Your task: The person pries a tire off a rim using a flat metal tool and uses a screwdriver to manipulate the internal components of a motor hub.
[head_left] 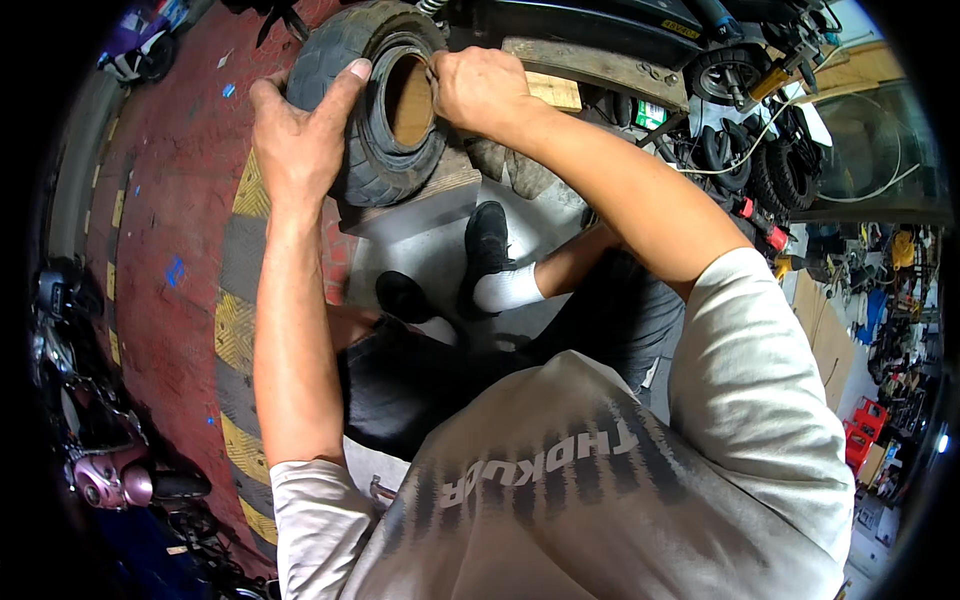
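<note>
A small, worn black scooter tire [390, 178] stands tilted on a wooden block [445, 195], with no wheel in its centre. Through its round opening a brown wooden surface shows. My left hand [298, 148] holds the tire from the left, thumb on the near sidewall and fingers round the tread, their tips hidden. On the opposite side my right hand [482, 90] is closed at the inner edge of the opening. Its fingertips are hidden by the fist, so whether it pinches only the tire's edge or also a liner is unclear.
A wooden plank [600, 72] lies beyond my right hand. Small wheels, tires [785, 170] and cables crowd the right. My black shoes [487, 240] rest on the grey floor below the block. A yellow-and-black striped kerb [238, 310] runs along the left, with parked motorcycles [115, 475] past it.
</note>
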`<state>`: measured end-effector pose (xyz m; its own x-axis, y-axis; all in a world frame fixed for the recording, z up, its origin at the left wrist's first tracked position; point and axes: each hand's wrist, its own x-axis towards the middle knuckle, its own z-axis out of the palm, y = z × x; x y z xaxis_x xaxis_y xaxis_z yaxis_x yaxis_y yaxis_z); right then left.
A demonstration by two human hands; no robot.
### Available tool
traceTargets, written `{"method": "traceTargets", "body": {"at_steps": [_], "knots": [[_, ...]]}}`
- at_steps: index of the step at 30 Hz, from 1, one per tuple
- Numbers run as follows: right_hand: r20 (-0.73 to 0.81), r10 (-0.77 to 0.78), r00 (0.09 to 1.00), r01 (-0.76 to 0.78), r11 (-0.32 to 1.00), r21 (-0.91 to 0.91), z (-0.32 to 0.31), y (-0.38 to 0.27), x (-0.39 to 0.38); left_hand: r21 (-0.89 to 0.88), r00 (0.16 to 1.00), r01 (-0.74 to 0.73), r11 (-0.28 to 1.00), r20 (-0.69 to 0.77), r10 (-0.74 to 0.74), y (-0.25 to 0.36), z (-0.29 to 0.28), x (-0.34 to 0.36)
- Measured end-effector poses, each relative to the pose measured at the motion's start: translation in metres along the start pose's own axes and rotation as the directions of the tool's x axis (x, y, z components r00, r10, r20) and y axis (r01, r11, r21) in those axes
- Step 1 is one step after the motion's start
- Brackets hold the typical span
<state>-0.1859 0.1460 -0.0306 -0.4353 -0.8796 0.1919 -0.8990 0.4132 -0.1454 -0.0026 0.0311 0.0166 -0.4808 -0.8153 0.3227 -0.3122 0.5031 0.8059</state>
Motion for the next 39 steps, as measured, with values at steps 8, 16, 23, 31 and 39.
{"method": "traceTargets", "body": {"at_steps": [8,16,23,31,39], "knots": [[0.524,-0.297,0.799,0.378,0.924,-0.054,0.02,-0.008,0.048,-0.069,0.998,-0.019,0.997,-0.062,0.015,-0.02,-0.004,0.005],[0.798,0.01,0.602,-0.424,0.851,0.31,0.031,0.007,0.039,-0.046,0.996,-0.057,0.997,-0.077,0.053,-0.013,-0.001,0.004],[0.279,-0.261,0.924,0.285,0.957,-0.048,-0.066,-0.025,-0.011,-0.086,0.998,0.002,0.996,-0.056,-0.006,-0.016,-0.005,0.002],[-0.209,-0.559,0.802,0.48,0.812,-0.33,-0.042,0.019,0.019,-0.054,0.999,0.017,0.998,-0.031,-0.019,-0.014,-0.006,0.005],[-0.023,-0.212,0.977,0.204,0.961,-0.187,-0.022,0.006,0.009,-0.009,0.998,-0.033,0.999,-0.046,0.032,-0.015,-0.001,0.003]]}}
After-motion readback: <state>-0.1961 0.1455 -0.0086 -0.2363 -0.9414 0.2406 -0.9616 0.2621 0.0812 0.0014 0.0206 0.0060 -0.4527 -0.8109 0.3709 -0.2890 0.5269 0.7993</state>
